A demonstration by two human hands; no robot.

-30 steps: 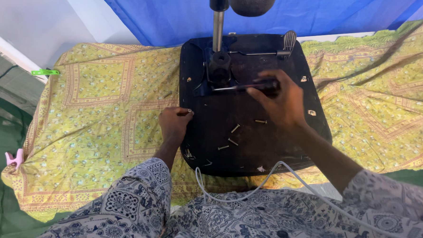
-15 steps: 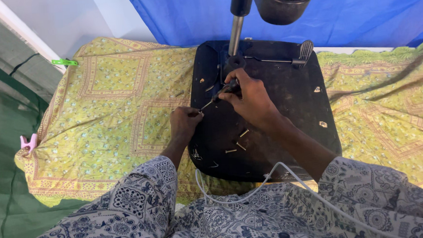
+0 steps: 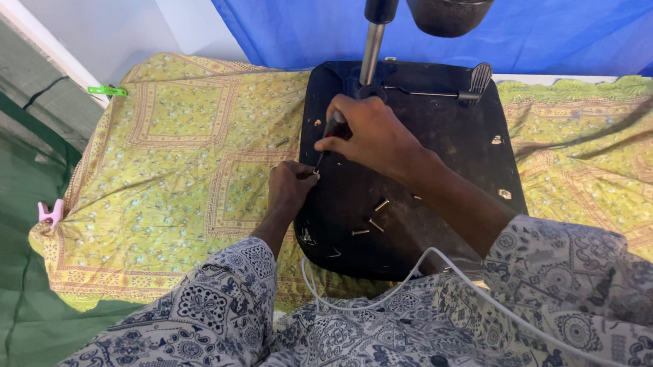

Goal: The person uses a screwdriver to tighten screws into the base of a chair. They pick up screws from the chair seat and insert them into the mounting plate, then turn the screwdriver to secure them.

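A white cable (image 3: 389,280) loops over the patterned sleeves nearest the camera; beyond it loose screws (image 3: 372,220) lie on the black base plate (image 3: 457,148); the left hand (image 3: 291,186) pinches a small screw (image 3: 316,172) at the plate's left edge; the right hand (image 3: 372,134) is clenched round a screwdriver (image 3: 330,134), its tip touching that screw; farther back a metal post (image 3: 372,49) rises from the plate, all on a yellow-green cloth (image 3: 171,161).
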